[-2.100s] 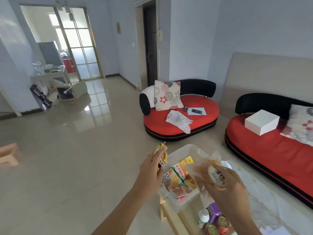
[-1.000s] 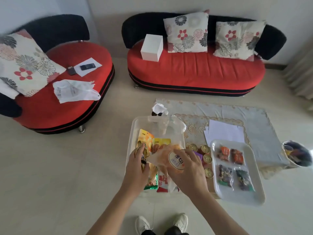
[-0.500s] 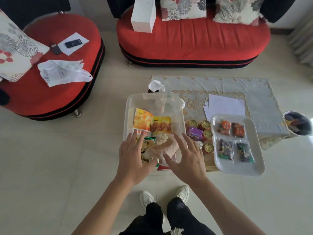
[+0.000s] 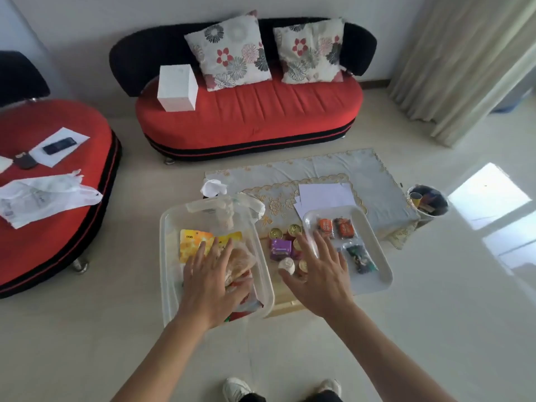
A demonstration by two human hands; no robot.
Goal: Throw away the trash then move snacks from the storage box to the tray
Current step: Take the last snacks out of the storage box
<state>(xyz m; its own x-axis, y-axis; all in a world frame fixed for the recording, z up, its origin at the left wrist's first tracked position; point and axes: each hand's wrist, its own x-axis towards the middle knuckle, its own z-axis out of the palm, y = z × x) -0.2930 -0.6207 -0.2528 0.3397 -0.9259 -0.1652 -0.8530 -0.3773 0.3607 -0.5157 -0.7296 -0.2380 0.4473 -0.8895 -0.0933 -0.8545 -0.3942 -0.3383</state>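
**Pale floor and low table: both grips open over box and tray**

Pale floor [image 4: 87, 343] fills the near field, and the wearer's white shoes [image 4: 236, 387] show at the bottom edge. Above them, the left grip [image 4: 213, 282] lies flat, fingers spread, on the packets inside the clear storage box [image 4: 166, 256]. I see nothing closed in it. By its fingertips sits a bread packet [image 4: 243, 262], with a yellow packet [image 4: 191, 245] just beyond. The right grip [image 4: 319, 274] hangs open and empty, fingers splayed, over the gold-lidded cans [image 4: 275, 233] and a purple carton [image 4: 280, 248] that stand between box and tray. The white tray [image 4: 380, 281] lies just right of these on the table [image 4: 362, 181], already carrying four small packets [image 4: 324, 226].

Box and tray have parallel long axes, both pointing away from me. I therefore judge the coming transfer to be a short sideways carry, left to right, across the cans. The left grip is nearer the snacks and the right is nearer the tray.

Beyond, white papers [image 4: 322, 195] rest on the cloth, a filled bin [image 4: 429, 203] stands by the table's far right corner, and a red sofa [image 4: 249, 117] backs the wall.
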